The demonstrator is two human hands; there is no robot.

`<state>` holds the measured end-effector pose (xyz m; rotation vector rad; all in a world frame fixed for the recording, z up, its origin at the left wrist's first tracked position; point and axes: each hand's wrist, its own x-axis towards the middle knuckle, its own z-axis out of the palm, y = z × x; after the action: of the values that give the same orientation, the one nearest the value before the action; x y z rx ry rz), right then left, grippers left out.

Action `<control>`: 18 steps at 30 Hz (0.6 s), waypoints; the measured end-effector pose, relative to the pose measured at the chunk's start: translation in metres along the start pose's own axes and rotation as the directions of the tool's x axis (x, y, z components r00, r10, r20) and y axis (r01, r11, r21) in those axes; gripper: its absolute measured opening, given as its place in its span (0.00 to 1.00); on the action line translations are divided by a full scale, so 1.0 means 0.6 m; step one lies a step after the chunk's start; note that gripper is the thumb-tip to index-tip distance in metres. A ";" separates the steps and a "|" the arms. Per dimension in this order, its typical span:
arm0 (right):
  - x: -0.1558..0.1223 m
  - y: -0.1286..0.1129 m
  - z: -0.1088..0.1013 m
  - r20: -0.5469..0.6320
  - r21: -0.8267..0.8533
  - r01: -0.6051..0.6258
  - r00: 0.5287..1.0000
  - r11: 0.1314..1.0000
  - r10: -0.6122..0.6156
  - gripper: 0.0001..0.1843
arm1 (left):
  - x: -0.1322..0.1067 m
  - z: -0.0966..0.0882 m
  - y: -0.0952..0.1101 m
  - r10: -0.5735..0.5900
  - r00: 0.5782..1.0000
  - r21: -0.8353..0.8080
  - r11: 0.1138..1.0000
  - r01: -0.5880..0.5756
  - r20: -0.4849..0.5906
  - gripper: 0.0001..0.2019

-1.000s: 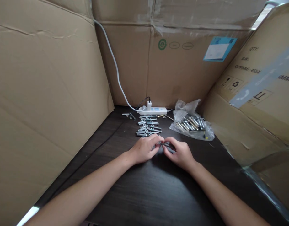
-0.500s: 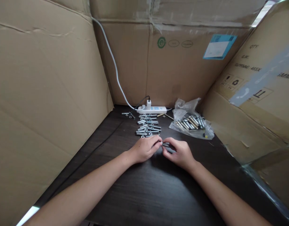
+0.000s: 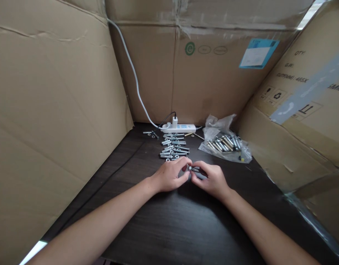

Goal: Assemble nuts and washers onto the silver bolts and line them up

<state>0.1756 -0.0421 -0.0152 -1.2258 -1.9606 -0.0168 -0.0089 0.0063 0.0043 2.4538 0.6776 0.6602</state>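
Note:
My left hand (image 3: 170, 173) and my right hand (image 3: 210, 179) meet over the dark table (image 3: 175, 228), fingers pinched together on one small metal bolt (image 3: 194, 169) held between them. Its left end lies under my left fingertips, and most of the shaft is hidden by my right fingers. Just beyond my left hand lies a row of several silver bolts (image 3: 173, 146) with washers. A clear plastic bag (image 3: 223, 142) with more bolts sits beyond my right hand.
A white power strip (image 3: 179, 128) with a plugged charger and a white cable (image 3: 132, 70) lies against the back cardboard wall (image 3: 202, 81). Cardboard panels close in the left (image 3: 53, 110) and right (image 3: 299, 121) sides. A few loose washers (image 3: 150, 134) lie at the back left.
My left fingers have shifted a little around the bolt's end. Both hands stay in the same place over the table.

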 end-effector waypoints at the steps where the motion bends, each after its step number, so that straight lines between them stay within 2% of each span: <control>1: 0.000 0.000 0.001 -0.005 -0.005 -0.001 1.000 1.000 0.001 0.07 | 0.000 0.001 0.000 -0.008 1.000 -0.002 1.000 0.008 0.001 0.10; 12: -0.001 -0.005 0.001 -0.024 -0.020 0.030 0.999 0.999 -0.030 0.11 | 0.007 0.015 -0.007 -0.069 0.998 -0.089 0.994 0.068 -0.008 0.12; 18: -0.002 -0.004 0.001 -0.023 -0.035 0.031 0.999 0.999 -0.031 0.08 | 0.006 0.016 -0.008 -0.080 0.997 -0.128 0.988 0.082 0.018 0.15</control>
<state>0.1735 -0.0442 -0.0152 -1.2123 -1.9659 -0.0816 -0.0025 0.0087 -0.0048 2.2977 0.7031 0.6360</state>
